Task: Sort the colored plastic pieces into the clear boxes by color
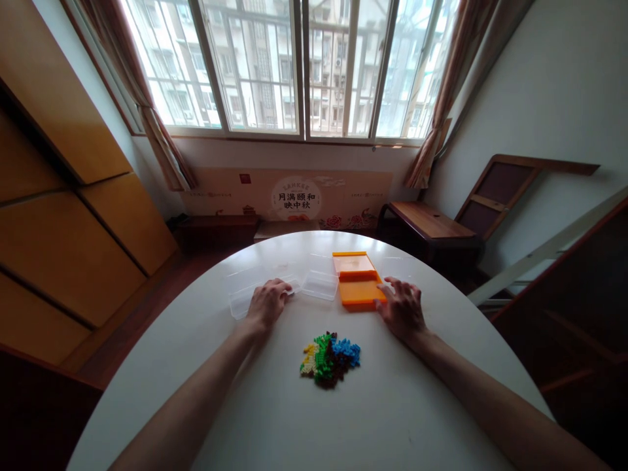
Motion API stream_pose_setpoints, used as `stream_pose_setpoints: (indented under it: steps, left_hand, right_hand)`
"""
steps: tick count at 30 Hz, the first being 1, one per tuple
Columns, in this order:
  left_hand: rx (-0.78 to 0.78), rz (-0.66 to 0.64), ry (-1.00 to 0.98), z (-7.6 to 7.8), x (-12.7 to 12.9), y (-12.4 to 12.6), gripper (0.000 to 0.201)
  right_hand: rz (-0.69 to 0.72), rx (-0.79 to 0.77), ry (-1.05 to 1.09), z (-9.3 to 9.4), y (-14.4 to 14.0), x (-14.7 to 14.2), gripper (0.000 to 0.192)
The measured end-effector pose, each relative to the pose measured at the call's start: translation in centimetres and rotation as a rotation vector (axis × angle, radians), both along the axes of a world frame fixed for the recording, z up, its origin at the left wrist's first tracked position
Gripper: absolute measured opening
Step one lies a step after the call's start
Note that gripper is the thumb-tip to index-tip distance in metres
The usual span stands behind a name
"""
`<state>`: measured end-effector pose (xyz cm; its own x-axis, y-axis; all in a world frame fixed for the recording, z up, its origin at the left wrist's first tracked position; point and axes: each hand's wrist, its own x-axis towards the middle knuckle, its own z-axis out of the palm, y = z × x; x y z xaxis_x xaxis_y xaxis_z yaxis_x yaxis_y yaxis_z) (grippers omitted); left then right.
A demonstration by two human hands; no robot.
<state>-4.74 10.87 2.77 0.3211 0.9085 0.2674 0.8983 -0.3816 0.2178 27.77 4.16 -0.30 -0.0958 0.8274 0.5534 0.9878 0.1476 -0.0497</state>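
Observation:
My left hand [267, 305] is over a clear plastic box [239, 305], its bent fingers close together at the box's right end. Parts of that box are hidden under the hand. Another clear plastic box [320, 286] with its lid raised lies just right of these fingers. My right hand [404, 307] rests against the right side of an open orange plastic box [360, 294], thumb and fingers apart. Nearer to me, between my forearms, lies a pile of small building bricks [330, 360] in green, blue, yellow, cream and dark brown.
Everything lies on a round white table [294, 425]. Behind my right hand is another faint clear plastic piece [400, 267]. Beyond the table stand a printed cardboard panel [343, 190] under the window and a wooden chair [432, 219] at the right. Yellow-brown cabinets [88, 242] line the left.

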Motion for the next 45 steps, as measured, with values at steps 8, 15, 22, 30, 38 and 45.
stream_pose_setpoints:
  steps: [8,15,22,30,38,45]
  left_hand:
    - [0.113,-0.031,-0.03,-0.1,-1.2,-0.7,0.029]
    - [0.1,0.105,0.057,0.3,-3.8,-2.9,0.035]
    - [0.025,0.062,-0.047,-0.1,-6.5,-1.3,0.031]
    - [-0.036,-0.097,-0.113,0.1,-5.8,-0.8,0.027]
    - [-0.011,-0.205,-0.144,-0.5,-5.0,-1.4,0.023]
    - [0.004,-0.229,-0.144,-0.6,-4.6,-1.9,0.021]
  right_hand:
    - [0.378,-0.116,-0.068,2.9,2.6,-7.0,0.026]
    - [0.432,-0.31,-0.104,3.0,5.9,-10.9,0.024]
    - [0.537,-0.302,-0.03,2.8,6.7,-9.4,0.022]
    - [0.57,-0.109,0.088,1.6,5.3,-6.7,0.034]
    - [0.138,-0.079,0.142,-0.5,0.4,4.9,0.058]
    - [0.131,-0.291,0.173,-2.4,1.5,7.9,0.044]
